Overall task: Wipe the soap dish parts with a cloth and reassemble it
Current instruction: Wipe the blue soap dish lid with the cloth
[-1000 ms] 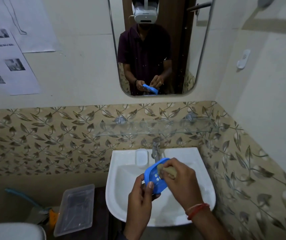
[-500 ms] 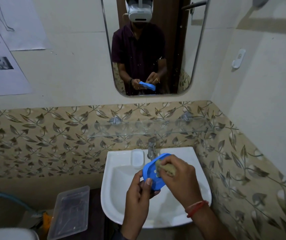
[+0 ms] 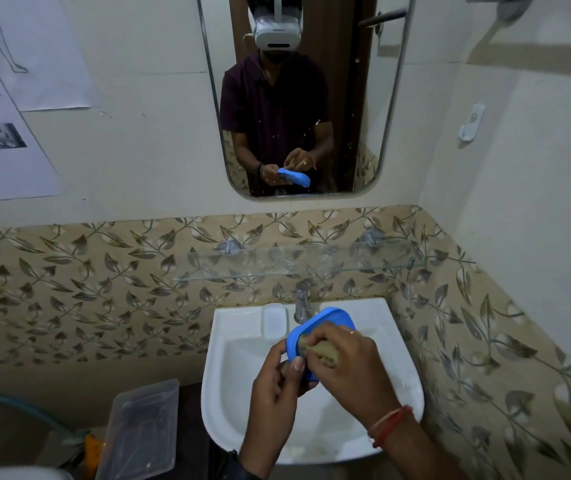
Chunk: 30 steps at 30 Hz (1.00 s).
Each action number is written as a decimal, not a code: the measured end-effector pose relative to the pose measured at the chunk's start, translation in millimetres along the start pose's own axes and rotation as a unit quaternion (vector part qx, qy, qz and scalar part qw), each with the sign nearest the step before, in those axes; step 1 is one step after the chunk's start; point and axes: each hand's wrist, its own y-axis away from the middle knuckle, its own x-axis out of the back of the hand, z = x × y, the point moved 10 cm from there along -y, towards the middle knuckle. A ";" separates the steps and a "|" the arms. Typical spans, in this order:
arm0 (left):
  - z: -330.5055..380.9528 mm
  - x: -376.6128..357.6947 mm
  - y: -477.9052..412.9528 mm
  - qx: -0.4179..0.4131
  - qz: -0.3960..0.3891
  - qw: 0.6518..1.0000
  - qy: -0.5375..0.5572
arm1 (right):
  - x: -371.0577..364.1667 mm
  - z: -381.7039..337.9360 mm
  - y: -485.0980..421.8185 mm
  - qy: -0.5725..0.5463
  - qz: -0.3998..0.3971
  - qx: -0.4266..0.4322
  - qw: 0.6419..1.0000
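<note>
Bathroom corner, cream tiles over a leaf-patterned band. One white ceramic wall sink [image 3: 232,403] sits under both hands. One blue rounded plastic soap dish part [image 3: 329,315] is held tilted above the basin. Left hand [image 3: 273,400] grips its near lower edge, fingers [image 3: 297,368] curled, thumb on the rim. Right hand [image 3: 353,372] holds one olive-beige cloth wad [image 3: 325,353] in curled fingers [image 3: 332,336], pressed into the dish's inner face.

One chrome tap [image 3: 303,299] stands just beyond the fingers, its base behind the dish. One white rounded rectangle [image 3: 275,320] on the sink ledge, beyond and left of the fingers; cannot tell if it is a loose part or a moulded recess. One glass shelf [image 3: 277,268] and one mirror [image 3: 363,98] are further beyond, the mirror's top cut off. One clear plastic box [image 3: 138,434] sits well left of the fingers, contents unclear.

Hand and cloth hide most of the dish interior. Basin is open below and either side of the fingers; side wall near on the right.
</note>
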 end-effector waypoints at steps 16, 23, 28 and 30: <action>1.5 9.3 1.9 -0.021 0.029 0.999 0.016 | 7.2 18.8 2.4 0.033 -0.035 -0.033 0.998; 8.4 1.8 1.5 -0.050 0.017 0.999 -0.005 | 20.3 24.3 0.8 0.032 0.016 -0.086 0.996; 8.9 2.6 0.1 -0.048 0.034 0.998 -0.007 | -0.4 15.3 5.6 -0.162 -0.073 -0.141 0.974; 12.8 0.5 1.2 -0.056 0.025 0.998 -0.016 | 18.1 26.9 -3.8 -0.113 -0.008 -0.139 0.984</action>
